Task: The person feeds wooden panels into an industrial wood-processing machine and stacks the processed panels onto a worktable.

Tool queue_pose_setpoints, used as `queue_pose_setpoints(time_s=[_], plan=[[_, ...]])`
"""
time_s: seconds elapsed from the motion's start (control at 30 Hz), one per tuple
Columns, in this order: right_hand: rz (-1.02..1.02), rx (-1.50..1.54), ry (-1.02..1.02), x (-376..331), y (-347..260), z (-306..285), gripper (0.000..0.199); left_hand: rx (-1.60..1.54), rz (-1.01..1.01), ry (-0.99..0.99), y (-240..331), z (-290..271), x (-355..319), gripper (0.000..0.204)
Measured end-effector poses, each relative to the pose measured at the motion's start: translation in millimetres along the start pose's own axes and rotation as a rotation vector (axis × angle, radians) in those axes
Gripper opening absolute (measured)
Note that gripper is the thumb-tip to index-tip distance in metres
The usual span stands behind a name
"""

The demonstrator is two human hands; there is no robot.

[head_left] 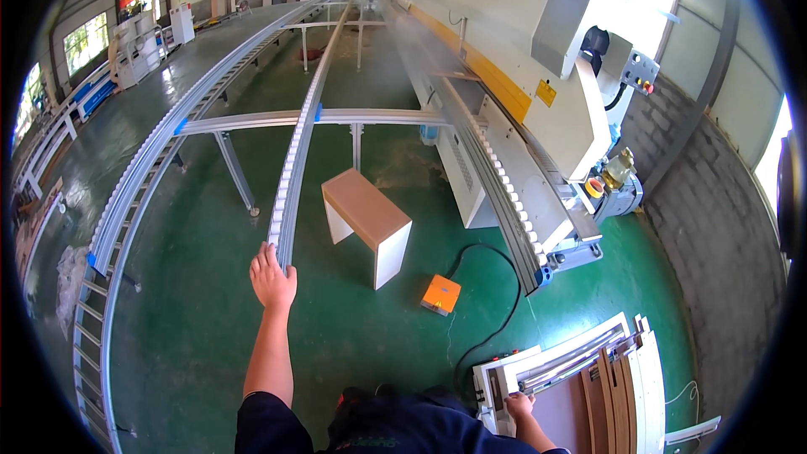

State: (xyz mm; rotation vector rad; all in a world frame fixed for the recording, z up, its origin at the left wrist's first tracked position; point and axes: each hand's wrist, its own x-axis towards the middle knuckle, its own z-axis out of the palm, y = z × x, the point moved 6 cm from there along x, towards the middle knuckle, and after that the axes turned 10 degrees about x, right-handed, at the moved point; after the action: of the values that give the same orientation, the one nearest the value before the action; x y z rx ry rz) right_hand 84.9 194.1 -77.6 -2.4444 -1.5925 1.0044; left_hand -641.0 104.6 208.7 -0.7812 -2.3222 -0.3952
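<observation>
My left hand (273, 280) lies over the near end of the middle roller rail (296, 147), its fingers stretched along the metal and the thumb toward the right side. The rail is a long aluminium beam lined with small white rollers. Low on the right, my right hand (520, 406) has curled fingers at the edge of a white-framed cart (538, 367). What those fingers close on is too small to make out. Upright brown and white panels (620, 399) stand in the cart beside that hand.
A long white machine (496, 25) with a yellow stripe runs along the right. A brown-topped stool (367, 208) and an orange foot pedal (440, 294) with a black cable stand on the green floor. Another roller rail (143, 170) extends along the left. A crossbar (244, 124) joins the rails.
</observation>
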Motion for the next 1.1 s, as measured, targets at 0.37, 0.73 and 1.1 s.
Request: queue_pose_setpoints(time_s=[0.37,0.73,1.1], plan=[[0.027,0.022,0.018,4,1,-2,0.037,-0.047,-0.097,-0.136,-5,5,-1,0.050],[-0.054,-0.001,0.032,16,0,1,0.034,-0.069,-0.127,-0.197,-4,6,-1,0.054],[0.157,1.370,-0.017,84,-67,-52,0.035,-0.031,-0.094,-0.165,4,7,0,0.057]])
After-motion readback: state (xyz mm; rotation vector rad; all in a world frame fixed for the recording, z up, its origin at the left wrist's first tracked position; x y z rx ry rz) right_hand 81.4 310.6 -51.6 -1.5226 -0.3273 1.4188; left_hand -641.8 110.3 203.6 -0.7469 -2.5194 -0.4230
